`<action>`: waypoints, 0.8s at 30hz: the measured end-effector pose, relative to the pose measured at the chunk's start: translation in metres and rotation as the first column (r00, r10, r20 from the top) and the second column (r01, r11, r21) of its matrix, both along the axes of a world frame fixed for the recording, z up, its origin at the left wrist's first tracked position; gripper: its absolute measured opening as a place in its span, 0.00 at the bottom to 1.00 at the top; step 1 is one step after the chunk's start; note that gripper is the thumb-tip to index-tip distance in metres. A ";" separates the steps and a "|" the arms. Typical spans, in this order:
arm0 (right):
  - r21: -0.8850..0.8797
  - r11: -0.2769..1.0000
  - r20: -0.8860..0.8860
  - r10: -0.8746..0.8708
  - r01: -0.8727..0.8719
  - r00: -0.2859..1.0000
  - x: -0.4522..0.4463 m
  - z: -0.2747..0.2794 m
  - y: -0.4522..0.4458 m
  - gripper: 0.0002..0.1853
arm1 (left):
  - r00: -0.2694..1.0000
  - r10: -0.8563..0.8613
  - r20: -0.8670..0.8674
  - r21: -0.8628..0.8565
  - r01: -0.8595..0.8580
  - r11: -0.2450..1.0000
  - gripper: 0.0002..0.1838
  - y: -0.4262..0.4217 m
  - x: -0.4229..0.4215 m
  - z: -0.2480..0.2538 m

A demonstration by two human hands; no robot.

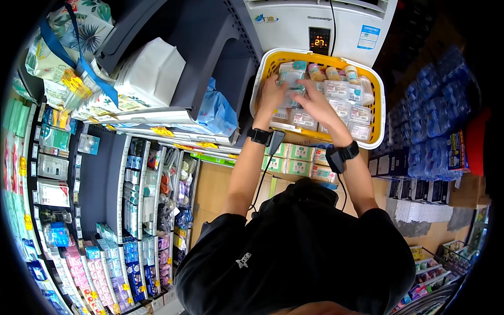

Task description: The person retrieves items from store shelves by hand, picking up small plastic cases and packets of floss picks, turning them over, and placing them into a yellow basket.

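Observation:
A yellow basket with a white rim (382, 105) holds several clear plastic packs and small jars. Inside it, at the left end, my left hand (271, 94) lies against the left side of a clear pack with a teal label (292, 67). My right hand (315, 103) reaches in from the other side, thumb and fingers curled at the same pack's lower right. Between them the two hands grip it; some fingertips are blurred. Clear packs with white labels (337, 89) sit right of my right hand. Behind them stand small jars with pale lids (351, 73).
A white appliance (294, 26) showing 27 stands behind the basket. Green-and-white boxes (299, 160) are stacked below it. Shelves of packaged goods (136, 205) line the left, with a white bag (152, 71) above. Shrink-wrapped bottles (436, 115) are stacked at the right.

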State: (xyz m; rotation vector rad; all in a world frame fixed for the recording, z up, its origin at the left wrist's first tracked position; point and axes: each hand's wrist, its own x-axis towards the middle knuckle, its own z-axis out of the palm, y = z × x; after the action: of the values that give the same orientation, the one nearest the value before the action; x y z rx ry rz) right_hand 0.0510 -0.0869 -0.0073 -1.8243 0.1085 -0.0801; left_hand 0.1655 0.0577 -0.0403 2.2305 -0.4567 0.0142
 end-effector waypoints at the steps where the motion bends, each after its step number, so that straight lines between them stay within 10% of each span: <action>1: -0.004 0.999 0.006 0.054 -0.054 0.999 -0.010 0.004 0.002 0.38 | 1.000 -0.024 0.008 -0.036 0.024 0.999 0.28 0.004 -0.008 0.005; 14: 0.356 0.819 0.233 0.388 -0.449 0.892 -0.117 0.054 0.062 0.27 | 0.987 -0.100 -0.122 -0.400 0.043 0.915 0.16 0.104 -0.169 0.071; 24: 0.439 0.603 0.363 0.559 -0.666 0.745 -0.128 0.063 0.158 0.38 | 0.958 0.236 -0.166 -0.591 -0.288 0.753 0.16 0.229 -0.264 0.079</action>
State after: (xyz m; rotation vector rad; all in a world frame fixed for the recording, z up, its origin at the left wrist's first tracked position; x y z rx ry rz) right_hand -0.0771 0.0709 0.0555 -1.1735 -0.5999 0.2541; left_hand -0.0982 0.2866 0.0386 1.6191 -0.0605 0.1937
